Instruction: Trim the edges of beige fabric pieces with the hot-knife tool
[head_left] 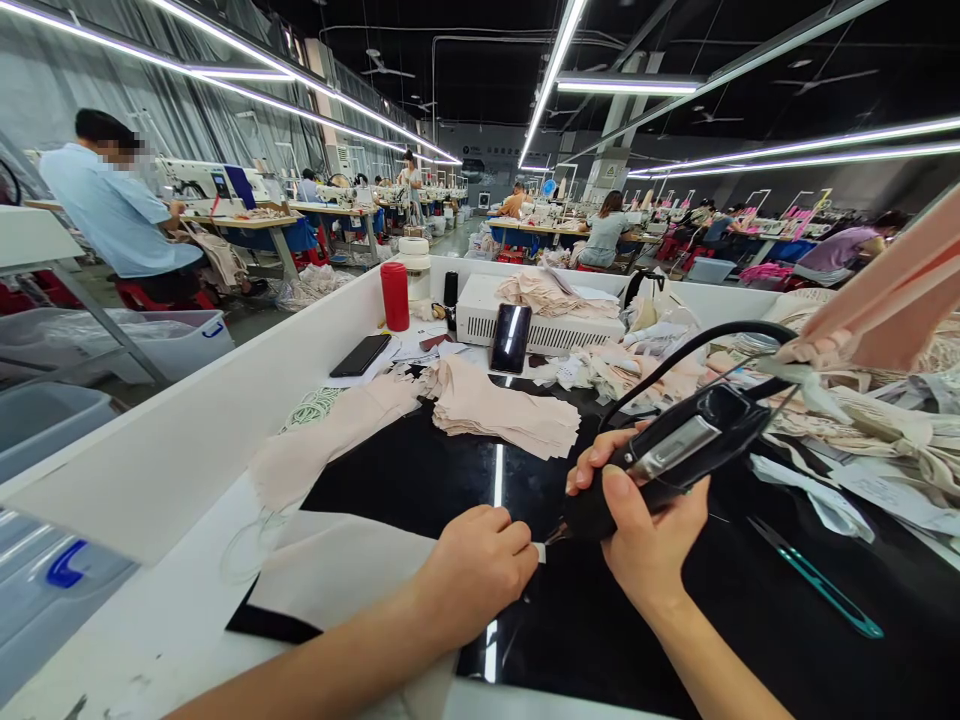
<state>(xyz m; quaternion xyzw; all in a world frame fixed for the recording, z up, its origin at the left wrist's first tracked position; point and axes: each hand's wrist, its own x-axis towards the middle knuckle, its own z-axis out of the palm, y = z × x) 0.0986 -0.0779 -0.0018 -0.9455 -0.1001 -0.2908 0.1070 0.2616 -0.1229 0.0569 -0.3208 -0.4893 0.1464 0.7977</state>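
My right hand (660, 530) is wrapped round a black corded hand tool (675, 450) with a metal plate on its side and a narrow metal tip. The tip points down and left, close to a small white end (541, 552) sticking out from my left fingers. My left hand (480, 570) is closed in a pinch on a pale fabric piece (345, 565), which spreads leftward under the wrist. Whether the tip touches the white end I cannot tell. Behind my hands lies a stack of pale pink fabric pieces (502, 405) on the glossy black mat (405, 490).
Teal thread snips (821, 580) lie right of my right hand. A propped phone (511, 338), a flat phone (361, 355), a red cylinder (395, 297) and a white vented box (480, 312) stand behind. Fabric heaps (885, 420) fill the right. A white wall (225, 420) edges the left.
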